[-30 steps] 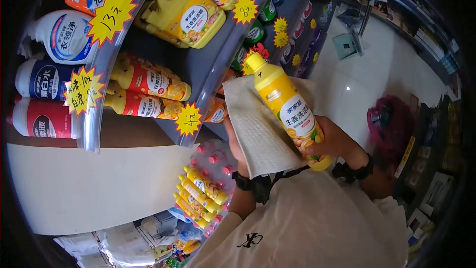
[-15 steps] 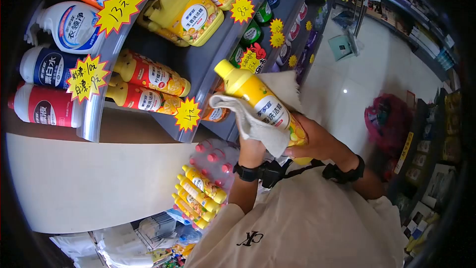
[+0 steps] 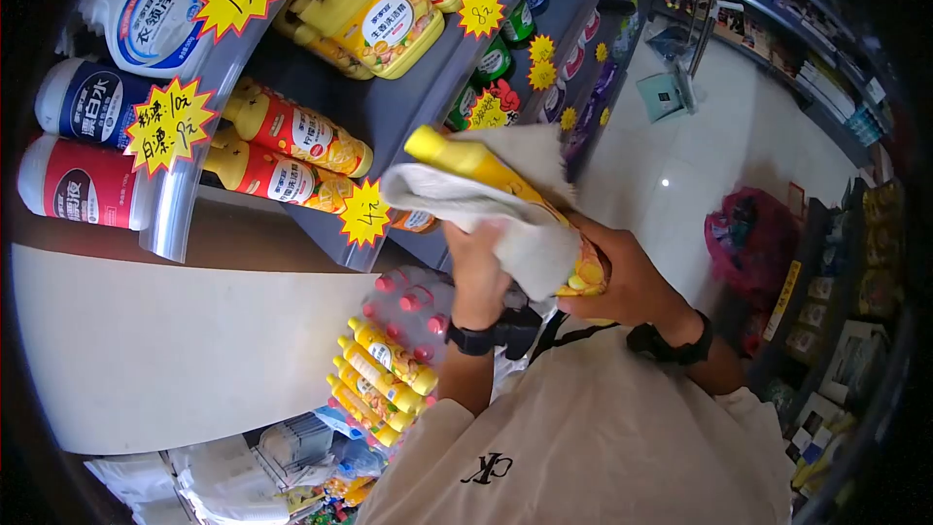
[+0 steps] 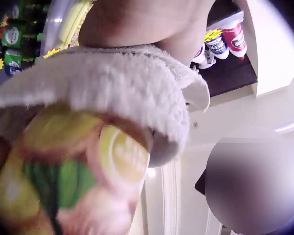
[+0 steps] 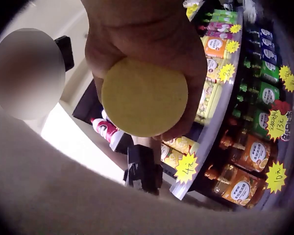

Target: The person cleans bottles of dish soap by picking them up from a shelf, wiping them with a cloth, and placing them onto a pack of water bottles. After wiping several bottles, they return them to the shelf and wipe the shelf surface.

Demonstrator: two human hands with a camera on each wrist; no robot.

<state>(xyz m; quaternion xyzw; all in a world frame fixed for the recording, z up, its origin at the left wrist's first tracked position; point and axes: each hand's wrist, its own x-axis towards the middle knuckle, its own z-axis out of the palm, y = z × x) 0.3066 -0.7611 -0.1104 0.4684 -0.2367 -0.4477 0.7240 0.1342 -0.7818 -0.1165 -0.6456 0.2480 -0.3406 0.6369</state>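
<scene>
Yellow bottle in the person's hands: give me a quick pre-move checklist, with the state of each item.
1. Right grip around the bottle, near its base: ok.
2. Left grip holding the cloth against the bottle: ok.
3. Cap on the bottle: ok.
4. White label uncovered in the head view: not ok, the cloth is over that part.
5. Surface under the cloth clean: cannot tell, hidden.
</scene>
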